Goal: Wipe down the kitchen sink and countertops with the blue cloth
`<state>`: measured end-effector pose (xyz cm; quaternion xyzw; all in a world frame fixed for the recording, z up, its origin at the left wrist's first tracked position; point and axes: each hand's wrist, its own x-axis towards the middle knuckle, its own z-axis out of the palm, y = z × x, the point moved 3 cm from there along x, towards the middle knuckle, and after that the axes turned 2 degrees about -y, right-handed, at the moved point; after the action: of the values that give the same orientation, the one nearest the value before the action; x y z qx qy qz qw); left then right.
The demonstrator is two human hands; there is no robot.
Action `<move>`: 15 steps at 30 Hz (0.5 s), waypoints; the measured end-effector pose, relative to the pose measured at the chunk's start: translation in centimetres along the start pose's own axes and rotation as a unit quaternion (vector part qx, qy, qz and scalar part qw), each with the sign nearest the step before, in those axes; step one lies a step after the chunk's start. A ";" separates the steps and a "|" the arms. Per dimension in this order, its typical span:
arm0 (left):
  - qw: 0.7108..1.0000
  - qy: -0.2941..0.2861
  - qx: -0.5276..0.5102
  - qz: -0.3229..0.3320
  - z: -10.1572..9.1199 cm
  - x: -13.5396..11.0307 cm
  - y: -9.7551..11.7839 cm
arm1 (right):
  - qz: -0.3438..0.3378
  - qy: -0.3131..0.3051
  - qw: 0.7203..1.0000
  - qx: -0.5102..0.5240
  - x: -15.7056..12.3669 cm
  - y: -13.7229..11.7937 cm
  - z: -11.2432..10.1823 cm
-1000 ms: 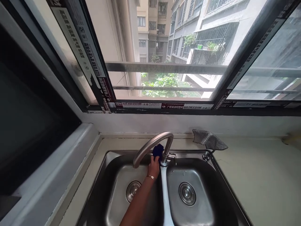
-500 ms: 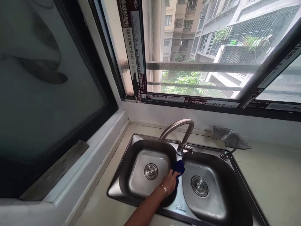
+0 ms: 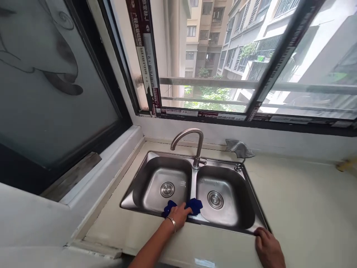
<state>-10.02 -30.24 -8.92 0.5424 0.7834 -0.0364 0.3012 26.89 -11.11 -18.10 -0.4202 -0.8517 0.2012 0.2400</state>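
My left hand [image 3: 178, 216], with a bracelet at its wrist, is closed on a dark blue cloth [image 3: 194, 206]. It presses the cloth on the front rim of the steel double sink [image 3: 223, 225], at the near end of the divider between the two basins. Part of the cloth sticks out on either side of the hand, and some hangs over the left basin's front edge. At the sink's front right corner rests my right hand [image 3: 269, 245], its bent fingers touching the rim and its thumb apart, nothing held.
Behind the divider stands a curved faucet [image 3: 198, 147], its spout over the left basin. A grey mesh piece [image 3: 240, 148] sits by the back right corner, near a small metal fitting [image 3: 238, 167]. Dark window frames [image 3: 206, 113] border the counter [image 3: 301, 193]. Something yellow [image 3: 347, 164] lies far right.
My left hand and the cloth have moved from mid-divider toward me, to the sink's front rim. My right hand has come into view at the front right corner. The view has shifted right.
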 end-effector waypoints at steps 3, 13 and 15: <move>0.998 0.002 0.046 -0.037 -0.6 -1.1 2.0 | -0.029 0.020 0.999 -0.010 0.0 -0.2 0.6; 0.979 -0.029 0.147 -0.135 0.8 -1.7 10.0 | -0.011 0.054 0.998 -0.019 0.3 -2.2 0.6; 0.978 -0.029 0.152 -0.140 1.4 -1.5 11.9 | -0.001 0.047 0.999 -0.017 0.5 -2.5 0.4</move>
<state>1.26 -27.13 -6.12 0.4659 0.8275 -0.2128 0.2301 24.89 -12.18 -16.91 -0.4325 -0.8429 0.1666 0.2733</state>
